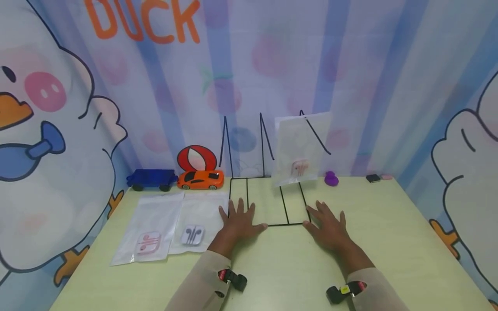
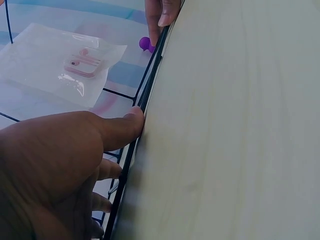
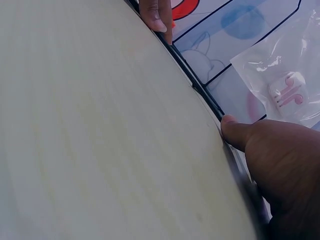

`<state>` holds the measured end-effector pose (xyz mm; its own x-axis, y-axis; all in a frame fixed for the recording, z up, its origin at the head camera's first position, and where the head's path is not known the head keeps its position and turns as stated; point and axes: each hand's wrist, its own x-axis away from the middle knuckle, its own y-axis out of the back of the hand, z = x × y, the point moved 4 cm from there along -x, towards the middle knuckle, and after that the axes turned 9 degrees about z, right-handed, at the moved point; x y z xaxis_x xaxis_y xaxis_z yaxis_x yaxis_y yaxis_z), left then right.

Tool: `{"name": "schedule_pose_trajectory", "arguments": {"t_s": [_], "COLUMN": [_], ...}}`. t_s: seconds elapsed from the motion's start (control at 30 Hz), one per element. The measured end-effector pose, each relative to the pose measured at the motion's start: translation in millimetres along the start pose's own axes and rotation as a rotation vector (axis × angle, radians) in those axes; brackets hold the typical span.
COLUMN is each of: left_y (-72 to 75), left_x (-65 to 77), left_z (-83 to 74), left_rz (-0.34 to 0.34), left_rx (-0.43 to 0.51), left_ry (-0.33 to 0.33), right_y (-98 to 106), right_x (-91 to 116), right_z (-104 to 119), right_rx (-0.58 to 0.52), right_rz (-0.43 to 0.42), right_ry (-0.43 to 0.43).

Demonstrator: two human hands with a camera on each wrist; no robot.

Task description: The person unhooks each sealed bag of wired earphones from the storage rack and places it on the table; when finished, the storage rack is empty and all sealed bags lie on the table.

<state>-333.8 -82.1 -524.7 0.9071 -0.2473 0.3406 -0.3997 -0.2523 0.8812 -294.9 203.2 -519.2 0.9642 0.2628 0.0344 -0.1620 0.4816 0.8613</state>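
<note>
A black wire rack (image 1: pixel 285 211) with upright prongs stands on the table against the backdrop. My left hand (image 1: pixel 238 225), fingers spread, lies at its front left corner. In the left wrist view the left thumb (image 2: pixel 125 126) touches the front bar. My right hand (image 1: pixel 328 230) is at the front right corner, fingers extended, with its thumb (image 3: pixel 234 131) against that bar in the right wrist view. From the right prong hangs a clear zip bag (image 1: pixel 292 142) holding pink earphones (image 1: pixel 300 168) in a case.
Two more clear bags lie left: one with pink earphones (image 1: pixel 148 242), one with dark-looking earphones (image 1: pixel 192 235). Behind them stand a blue toy truck (image 1: pixel 152 179) and an orange toy car (image 1: pixel 201 180). A purple toy duck (image 1: pixel 331 178) and a small black item (image 1: pixel 373 178) sit at the back right.
</note>
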Motion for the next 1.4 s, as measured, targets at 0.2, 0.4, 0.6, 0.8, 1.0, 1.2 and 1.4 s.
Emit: {"name": "schedule_pose_trajectory", "arguments": {"t_s": [0.2,0.4,0.6,0.8,1.0,1.2,1.4], "left_y": [-0.2,5.6,7.7,6.5,4.3,2.5,4.8], "left_x": [-1.4,10.3,14.4,11.5,11.3,8.7,9.8], "left_z": [0.1,-5.7,-7.1,-6.4,-5.3,-2.5,-2.7], "left_rz": [-0.012,-0.016,0.003,0.005,0.015,-0.008,-0.019], "left_rx": [-0.003,-0.019,-0.039,-0.05,-0.037,-0.035,-0.025], "left_ry": [-0.002,0.002,0.024,0.022,0.025,0.018,0.012], "right_y": [1.2,3.7,13.8,35.6,55.8,72.8,77.8], "right_x": [-0.3,-5.7,-20.4,-44.4,-60.2,-74.0,-81.7], "right_z": [-1.5,-8.4,-12.9,-16.8,-22.3,-20.8,-15.7], "right_rx": [-0.014,-0.089,-0.167,-0.318,-0.379,-0.539,-0.679], "right_rz": [0.01,0.045,0.049,-0.006,-0.08,-0.148,-0.19], "right_ry": [0.004,-0.005,0.012,0.028,0.05,0.072,0.055]}}
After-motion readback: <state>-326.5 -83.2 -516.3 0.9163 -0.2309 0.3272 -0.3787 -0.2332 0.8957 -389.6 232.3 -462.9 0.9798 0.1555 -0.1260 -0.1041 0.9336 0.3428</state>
